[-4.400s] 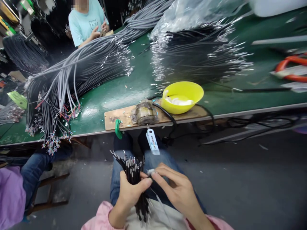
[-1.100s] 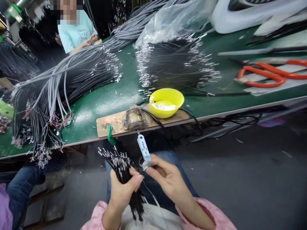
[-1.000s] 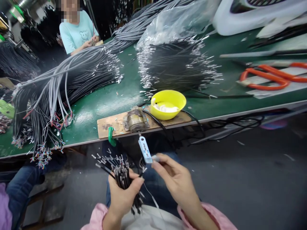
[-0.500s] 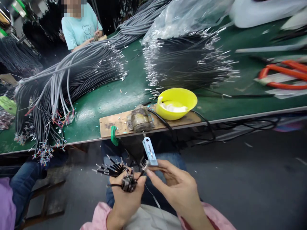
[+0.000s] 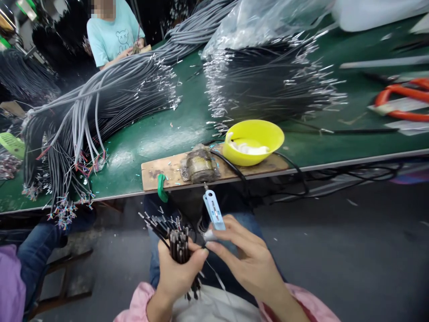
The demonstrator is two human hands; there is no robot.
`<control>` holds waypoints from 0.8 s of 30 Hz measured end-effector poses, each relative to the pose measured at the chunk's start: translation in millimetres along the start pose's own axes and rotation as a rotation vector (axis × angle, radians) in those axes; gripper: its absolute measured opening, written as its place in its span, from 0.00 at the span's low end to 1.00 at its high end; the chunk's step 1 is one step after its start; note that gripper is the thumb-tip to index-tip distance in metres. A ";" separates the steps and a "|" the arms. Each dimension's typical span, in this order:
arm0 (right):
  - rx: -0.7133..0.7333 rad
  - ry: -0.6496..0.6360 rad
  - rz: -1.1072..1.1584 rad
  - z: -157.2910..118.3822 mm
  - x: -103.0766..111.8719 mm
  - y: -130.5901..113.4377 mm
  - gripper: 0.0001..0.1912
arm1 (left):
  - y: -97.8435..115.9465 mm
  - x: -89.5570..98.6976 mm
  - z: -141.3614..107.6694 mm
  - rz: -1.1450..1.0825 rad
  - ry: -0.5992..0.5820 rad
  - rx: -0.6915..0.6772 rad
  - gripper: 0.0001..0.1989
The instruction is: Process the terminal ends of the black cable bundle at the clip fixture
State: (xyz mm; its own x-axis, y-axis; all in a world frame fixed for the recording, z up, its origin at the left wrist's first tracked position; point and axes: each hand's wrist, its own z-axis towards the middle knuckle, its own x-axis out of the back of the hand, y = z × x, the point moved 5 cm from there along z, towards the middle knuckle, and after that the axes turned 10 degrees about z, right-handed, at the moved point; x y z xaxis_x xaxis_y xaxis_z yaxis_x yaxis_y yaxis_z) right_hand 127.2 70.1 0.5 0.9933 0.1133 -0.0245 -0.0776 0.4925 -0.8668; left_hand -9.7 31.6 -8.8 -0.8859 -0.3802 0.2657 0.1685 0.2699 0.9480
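Note:
My left hand (image 5: 177, 273) is wrapped round a bundle of short black cables (image 5: 179, 243) with silvery stripped ends, several of them fanned out to the left. Thumb and fingers of my right hand (image 5: 248, 257) are pinched at a cable end beside my left thumb; what they grip there is too small to make out. A light blue clothespin (image 5: 214, 210) hangs from the shaft of a small motor (image 5: 200, 165), its lower end touching my right fingers. The motor is mounted on a wooden board (image 5: 170, 172) at the table edge.
A yellow bowl (image 5: 253, 143) with white material stands on the board, near a green clamp (image 5: 162, 188). Behind lie black wires (image 5: 264, 85) and grey cables (image 5: 83, 103) on the green table (image 5: 134, 138). Orange-handled scissors (image 5: 389, 98) lie right. A person (image 5: 112, 36) sits across.
The bundle in my left hand has turned more upright, its cut ends now showing above the thumb. My right hand stays close to it by the clothespin. The view has shifted slightly.

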 end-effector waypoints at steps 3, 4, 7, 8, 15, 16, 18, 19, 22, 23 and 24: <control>0.098 0.015 -0.108 -2.2 0.1 -5.6 0.08 | -2.8 -0.5 1.7 0.015 -0.044 0.044 0.12; 0.131 0.014 -0.143 -3.9 -0.5 -7.3 0.09 | -4.3 -0.4 1.9 0.015 -0.049 0.056 0.12; 0.200 0.010 -0.220 -9.4 -2.7 -10.0 0.10 | -8.5 0.8 1.3 -0.004 -0.036 0.079 0.13; 0.208 0.010 -0.232 -10.8 -3.2 -10.2 0.10 | -9.8 1.0 0.9 -0.009 -0.035 0.087 0.13; 0.196 0.029 -0.196 -10.7 -4.8 -11.1 0.08 | -12.9 2.0 -0.8 -0.007 -0.035 0.117 0.13; 0.191 0.032 -0.181 -10.3 -4.8 -11.2 0.08 | -13.0 2.2 -1.1 -0.002 -0.032 0.118 0.12; 0.180 0.044 -0.146 -10.0 -4.4 -11.2 0.07 | -13.5 2.3 -1.9 0.008 -0.026 0.121 0.12; 0.170 0.048 -0.132 -9.9 -4.2 -10.7 0.07 | -13.8 2.1 -2.4 0.010 -0.028 0.120 0.12; 0.117 0.064 -0.097 -9.9 -3.3 -8.0 0.07 | -14.8 1.9 -3.8 0.008 -0.041 0.106 0.13; 0.098 0.067 -0.085 -9.8 -3.0 -6.9 0.08 | -14.9 2.0 -3.8 0.010 -0.049 0.097 0.13; 0.080 0.068 -0.072 -9.6 -2.8 -6.0 0.08 | -14.6 2.2 -3.4 0.014 -0.062 0.088 0.13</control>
State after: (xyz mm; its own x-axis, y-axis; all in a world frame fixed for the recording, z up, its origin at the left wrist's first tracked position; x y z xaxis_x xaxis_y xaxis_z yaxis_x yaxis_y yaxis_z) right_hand 125.8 58.6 1.0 0.9998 0.0178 0.0004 -0.0097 0.5651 -0.8250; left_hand -12.7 23.8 -21.4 -0.9091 -0.3214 0.2651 0.1451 0.3523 0.9246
